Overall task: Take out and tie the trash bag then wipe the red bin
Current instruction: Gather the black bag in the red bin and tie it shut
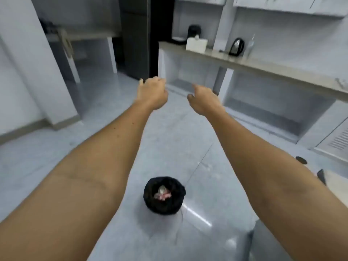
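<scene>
A black trash bag (pixel 164 198) lines a small bin on the grey floor, low in the middle of the view. Its mouth is open and some pink and silvery trash lies inside. The bag covers the bin, so no red shows. Both my arms stretch forward, high above the bag. My left hand (pixel 152 92) hangs with loosely curled fingers and holds nothing. My right hand (pixel 203 99) is also empty, its fingers bent downward. Neither hand touches the bag.
A long counter (pixel 263 65) runs along the right with a black kettle (pixel 236 46), a white box (pixel 196 44) and a clear bottle (pixel 250 46). A dark fridge (pixel 134 34) stands at the back. A white wall corner (pixel 37 72) is at the left.
</scene>
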`<action>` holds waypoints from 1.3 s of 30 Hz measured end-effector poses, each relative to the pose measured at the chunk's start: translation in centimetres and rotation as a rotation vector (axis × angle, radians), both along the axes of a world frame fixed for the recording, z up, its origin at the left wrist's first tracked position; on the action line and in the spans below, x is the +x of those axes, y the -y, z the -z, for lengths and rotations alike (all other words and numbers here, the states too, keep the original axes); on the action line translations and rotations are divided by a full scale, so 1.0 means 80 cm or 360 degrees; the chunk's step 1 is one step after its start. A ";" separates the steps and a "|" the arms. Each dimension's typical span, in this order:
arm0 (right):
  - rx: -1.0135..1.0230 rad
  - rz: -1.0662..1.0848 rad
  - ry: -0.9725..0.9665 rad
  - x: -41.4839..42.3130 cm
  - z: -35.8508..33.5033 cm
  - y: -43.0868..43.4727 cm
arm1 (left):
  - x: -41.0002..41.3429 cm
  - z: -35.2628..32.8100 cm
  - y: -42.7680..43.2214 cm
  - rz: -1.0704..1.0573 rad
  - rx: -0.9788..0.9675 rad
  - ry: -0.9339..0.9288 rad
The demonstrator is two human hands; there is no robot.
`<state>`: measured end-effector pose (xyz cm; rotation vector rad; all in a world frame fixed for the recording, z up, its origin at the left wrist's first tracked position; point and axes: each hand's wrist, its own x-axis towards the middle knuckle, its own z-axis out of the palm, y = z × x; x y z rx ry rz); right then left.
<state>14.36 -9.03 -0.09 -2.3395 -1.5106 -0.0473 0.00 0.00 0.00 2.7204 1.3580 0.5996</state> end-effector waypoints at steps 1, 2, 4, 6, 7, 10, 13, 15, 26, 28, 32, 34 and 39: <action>-0.0086 0.0035 -0.0006 -0.002 0.013 0.001 | 0.000 0.015 0.001 -0.0045 -0.0064 -0.0079; -0.0128 0.0033 -0.0003 0.000 0.029 0.000 | 0.002 0.033 -0.003 -0.0041 -0.0090 -0.0117; -0.0269 0.0039 -0.0050 0.010 0.076 0.003 | 0.007 0.083 -0.006 -0.0009 -0.0180 -0.0209; -0.0434 0.0038 -0.0120 0.022 0.122 -0.004 | 0.012 0.130 -0.012 -0.0007 -0.0321 -0.0322; -0.0490 0.0039 -0.0165 0.030 0.145 -0.010 | 0.015 0.152 -0.018 -0.0017 -0.0390 -0.0341; -0.0659 -0.0003 -0.0311 0.048 0.214 -0.023 | 0.018 0.222 -0.023 -0.0079 -0.0590 -0.0427; -0.0815 -0.0058 -0.0426 0.067 0.288 -0.030 | 0.019 0.301 -0.017 -0.0142 -0.0768 -0.0570; -0.0886 -0.0048 -0.0504 0.085 0.338 -0.037 | 0.025 0.353 -0.017 -0.0162 -0.0836 -0.0600; -0.0832 0.0163 -0.0762 0.159 0.695 -0.120 | 0.043 0.733 -0.091 -0.0520 -0.1101 0.0097; -0.0747 0.0243 -0.0837 0.174 0.769 -0.144 | 0.042 0.814 -0.121 -0.0628 -0.1175 0.0442; -0.0564 0.0355 -0.0978 0.197 0.907 -0.175 | 0.041 0.947 -0.177 -0.0728 -0.1525 0.1332; -0.0517 0.0382 -0.1069 0.210 0.950 -0.187 | 0.034 0.997 -0.202 -0.0811 -0.1481 0.1388; -0.0806 0.0282 -0.1412 0.230 0.999 -0.209 | 0.013 1.081 -0.233 -0.0804 -0.2147 0.0891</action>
